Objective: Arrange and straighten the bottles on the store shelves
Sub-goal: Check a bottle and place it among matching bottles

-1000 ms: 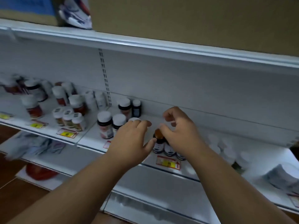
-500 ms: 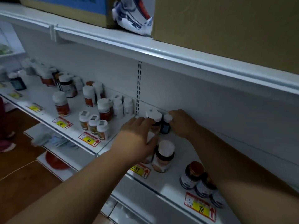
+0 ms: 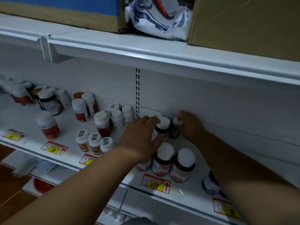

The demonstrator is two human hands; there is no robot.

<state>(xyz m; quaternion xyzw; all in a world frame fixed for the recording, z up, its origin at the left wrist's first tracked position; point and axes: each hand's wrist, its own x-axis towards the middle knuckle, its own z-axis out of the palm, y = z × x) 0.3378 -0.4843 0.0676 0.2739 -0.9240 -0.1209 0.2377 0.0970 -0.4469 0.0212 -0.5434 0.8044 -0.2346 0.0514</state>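
Observation:
On the white shelf (image 3: 113, 177) stand many white-capped supplement bottles. My left hand (image 3: 139, 138) wraps around a dark bottle with a white cap (image 3: 163, 129) near the back wall; fingers lie over its cap side and the thumb presses its front. My right hand (image 3: 190, 125) grips a small dark bottle with a white cap (image 3: 176, 125) right beside it, against the back panel. Two larger white-capped bottles (image 3: 164, 159) (image 3: 184, 164) stand in front of them, near the 299 price tag (image 3: 156, 184).
Left of my hands stand several more bottles (image 3: 102, 124), three small ones (image 3: 95, 143) at the shelf front. A dark jar (image 3: 211, 184) sits under my right forearm. Above, an upper shelf (image 3: 162, 57) carries cardboard boxes (image 3: 243, 23) and a plastic bag (image 3: 155, 18). A lower shelf shows below left.
My hands left the orange-lidded jars at the shelf front and reached back to the two bottles at the rear wall. The view swung left and moved closer.

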